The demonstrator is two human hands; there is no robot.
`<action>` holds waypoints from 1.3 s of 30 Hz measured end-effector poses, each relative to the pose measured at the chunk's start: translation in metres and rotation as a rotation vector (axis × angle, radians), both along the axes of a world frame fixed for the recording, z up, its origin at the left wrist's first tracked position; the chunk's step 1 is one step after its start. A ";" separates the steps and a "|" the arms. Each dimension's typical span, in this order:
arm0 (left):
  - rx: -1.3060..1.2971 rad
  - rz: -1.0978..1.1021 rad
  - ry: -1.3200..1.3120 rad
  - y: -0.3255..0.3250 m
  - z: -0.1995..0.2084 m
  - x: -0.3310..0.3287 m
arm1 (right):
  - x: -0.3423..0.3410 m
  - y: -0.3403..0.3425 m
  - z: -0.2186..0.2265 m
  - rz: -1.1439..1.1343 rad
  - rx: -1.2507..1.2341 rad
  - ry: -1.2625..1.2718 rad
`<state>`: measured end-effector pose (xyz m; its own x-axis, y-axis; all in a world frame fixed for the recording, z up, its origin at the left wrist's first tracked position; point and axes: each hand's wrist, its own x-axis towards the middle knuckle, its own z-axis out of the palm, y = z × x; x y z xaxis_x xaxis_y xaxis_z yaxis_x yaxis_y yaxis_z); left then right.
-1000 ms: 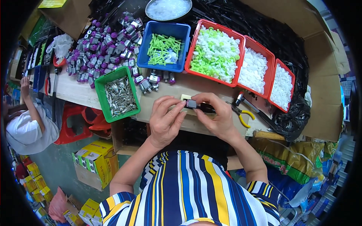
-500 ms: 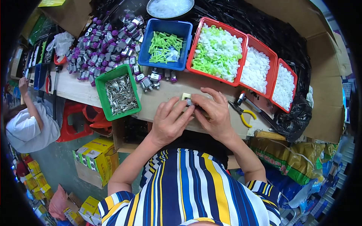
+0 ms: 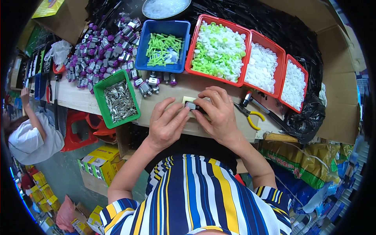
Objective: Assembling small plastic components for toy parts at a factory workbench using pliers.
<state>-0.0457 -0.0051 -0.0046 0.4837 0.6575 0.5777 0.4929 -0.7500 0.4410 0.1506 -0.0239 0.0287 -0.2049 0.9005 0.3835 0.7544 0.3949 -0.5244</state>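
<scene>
At the bench's near edge, my left hand (image 3: 167, 123) and my right hand (image 3: 219, 116) meet over a small silver motor (image 3: 191, 105). My left fingertips press its near left side, with the thumb and fingers closed in. On its right, my right thumb and fingers pinch a dark part (image 3: 201, 107) against the motor; its shape is mostly hidden. Just behind the motor shows a pale yellow block (image 3: 189, 99). A green bin (image 3: 137, 114) of thin metal pins stands left of my left hand. To the right of my right hand lie yellow-handled pliers (image 3: 253, 119).
Loose purple-ended motors (image 3: 98, 58) are heaped at the back left. A blue bin (image 3: 141, 51) holds green sticks. Red bins (image 3: 239, 83) of white and green caps run rightward. Beside the pliers lies a black-handled tool (image 3: 270, 111). Another person (image 3: 33, 137) sits far left.
The bench and bins sit slightly further left in view. My hands stay together at the motor; the fingers have shifted a little and its silver body shows more plainly.
</scene>
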 end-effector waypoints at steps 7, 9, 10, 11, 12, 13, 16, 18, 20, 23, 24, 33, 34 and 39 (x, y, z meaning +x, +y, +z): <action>-0.037 0.081 -0.048 -0.004 -0.002 -0.006 | 0.000 0.005 0.004 -0.007 0.005 0.037; -0.036 0.068 -0.069 -0.005 -0.003 -0.006 | -0.002 0.004 0.001 -0.009 -0.005 0.057; -0.037 0.070 -0.071 -0.005 -0.003 -0.005 | -0.003 0.004 0.000 -0.016 -0.014 0.079; -0.040 0.066 -0.068 -0.006 -0.003 -0.004 | -0.003 0.003 0.001 -0.014 -0.015 0.078; -0.043 0.061 -0.065 -0.006 -0.003 -0.002 | -0.002 0.003 0.000 -0.015 -0.025 0.075; -0.043 0.062 -0.065 -0.006 -0.003 -0.001 | -0.002 0.003 0.000 -0.016 -0.034 0.073; 0.027 0.014 -0.030 -0.003 -0.004 0.005 | -0.001 0.003 0.004 -0.012 -0.049 0.055; 0.085 0.006 0.009 -0.003 -0.008 0.008 | 0.001 0.004 0.001 -0.003 -0.081 0.094; 0.084 -0.004 0.008 -0.001 -0.007 0.008 | 0.005 0.005 -0.002 0.004 -0.113 0.135; 0.049 -0.004 0.003 0.001 -0.005 0.006 | 0.009 0.008 -0.007 0.035 -0.124 0.162; 0.021 0.011 -0.003 0.000 -0.004 0.006 | 0.010 0.008 -0.007 0.045 -0.114 0.155; 0.030 0.005 0.049 -0.005 -0.009 0.012 | 0.014 0.007 0.002 0.093 -0.108 0.032; 0.031 0.004 0.046 -0.005 -0.009 0.012 | 0.014 0.007 0.007 0.112 -0.107 -0.003; -0.081 0.006 -0.004 -0.005 -0.005 0.008 | 0.028 0.044 0.031 0.047 0.002 -0.020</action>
<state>-0.0378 -0.0096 -0.0098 0.4773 0.7052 0.5243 0.4959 -0.7087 0.5018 0.1787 0.0205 0.0594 -0.2543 0.8892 0.3804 0.7456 0.4308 -0.5085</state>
